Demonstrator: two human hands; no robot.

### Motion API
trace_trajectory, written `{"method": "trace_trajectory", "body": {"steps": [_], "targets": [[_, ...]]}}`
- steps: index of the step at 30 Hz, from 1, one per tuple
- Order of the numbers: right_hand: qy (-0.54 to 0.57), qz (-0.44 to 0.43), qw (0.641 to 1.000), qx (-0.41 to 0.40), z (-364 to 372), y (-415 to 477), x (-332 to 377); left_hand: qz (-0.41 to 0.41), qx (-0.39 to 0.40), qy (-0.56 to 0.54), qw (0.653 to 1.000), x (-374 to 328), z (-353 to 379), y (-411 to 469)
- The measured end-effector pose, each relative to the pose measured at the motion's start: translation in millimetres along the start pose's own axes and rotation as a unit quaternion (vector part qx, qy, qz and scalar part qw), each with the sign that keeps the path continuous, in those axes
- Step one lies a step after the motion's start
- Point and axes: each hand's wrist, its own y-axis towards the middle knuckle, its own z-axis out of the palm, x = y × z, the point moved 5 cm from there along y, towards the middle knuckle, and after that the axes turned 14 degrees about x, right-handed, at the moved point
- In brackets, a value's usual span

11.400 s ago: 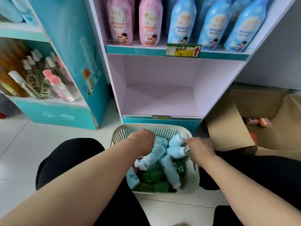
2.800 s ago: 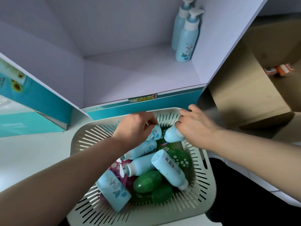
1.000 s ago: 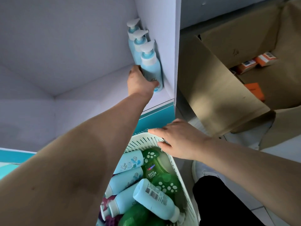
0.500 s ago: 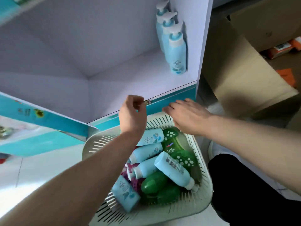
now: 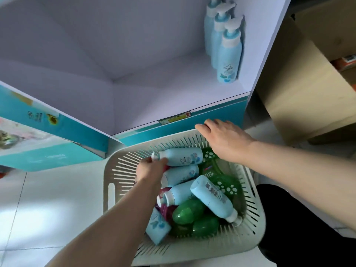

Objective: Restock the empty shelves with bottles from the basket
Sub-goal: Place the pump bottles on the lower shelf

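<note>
- Left hand (image 5: pixel 152 168) was down inside the basket (image 5: pixel 113 189), fingers curled at the neck end of the top blue bottle (image 5: pixel 181 157); its white cap showed just past the knuckles, but whether the grip was complete could not be told
- Right hand (image 5: pixel 221 139) lay flat with straight fingers on the basket's far rim, holding nothing, judged to be steadying it
- The bottle lay on its side across other blue bottles (image 5: pixel 181 175), with green bottles (image 5: pixel 187 211) beneath
- Handling, judged: smooth plastic, fairly stiff, moderate weight if full, likely slippery; the neck gives a quick lift, but the body is the safer hold for standing it up
- Shelf (image 5: pixel 173 89) held three standing bottles (image 5: pixel 229 54) in a row against its right wall; the next space lay just beside them
</note>
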Motion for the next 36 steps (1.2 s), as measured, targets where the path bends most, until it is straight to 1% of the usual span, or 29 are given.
{"method": "trace_trajectory", "body": {"steps": [3, 5, 8, 10, 12, 15, 17, 20, 24, 27, 29, 32, 36], "targets": [[-0.016, 0.005, 1.0, 0.003, -3, -1, -3, 0.038, 0.026, 0.007, 0.999, -8, 18, -5], [-0.011, 0.004, 1.0, 0.013, -6, -3, -1, 0.049, 0.054, -0.006, 0.997, -5, 37, -15], [-0.002, 0.024, 0.999, 0.024, 0, -5, 3, 0.061, 0.076, -0.022, 0.995, 1, 65, -24], [-0.005, 0.023, 1.0, 0.014, 3, -5, 1, 0.085, 0.092, 0.003, 0.992, 1, 79, -23], [0.001, 0.018, 1.0, 0.003, 3, -6, -4, 0.101, 0.09, 0.038, 0.99, -3, 87, -23], [0.025, 0.035, 0.999, 0.01, 1, -12, -9, 0.121, 0.056, 0.089, 0.987, -7, 84, -29], [0.027, 0.046, 0.999, 0.007, 1, -17, -12, 0.153, 0.047, 0.114, 0.98, -17, 74, -41], [0.025, 0.062, 0.998, 0.014, 4, -29, -23, 0.233, 0.077, 0.138, 0.96, -46, 57, -63], [0.077, 0.058, 0.995, 0.036, -1, -46, -34, 0.349, 0.149, 0.094, 0.92, -116, 51, -97], [0.088, 0.044, 0.995, 0.029, -5, -52, -36, 0.426, 0.171, 0.117, 0.881, -167, 69, -108], [0.097, 0.043, 0.994, 0.013, -2, -51, -38, 0.465, 0.163, 0.142, 0.858, -192, 88, -105], [0.089, 0.044, 0.995, 0.011, 6, -45, -40, 0.492, 0.158, 0.172, 0.839, -212, 118, -88], [0.108, 0.047, 0.993, 0.003, 11, -41, -40, 0.469, 0.18, 0.207, 0.84, -208, 151, -59]]}}
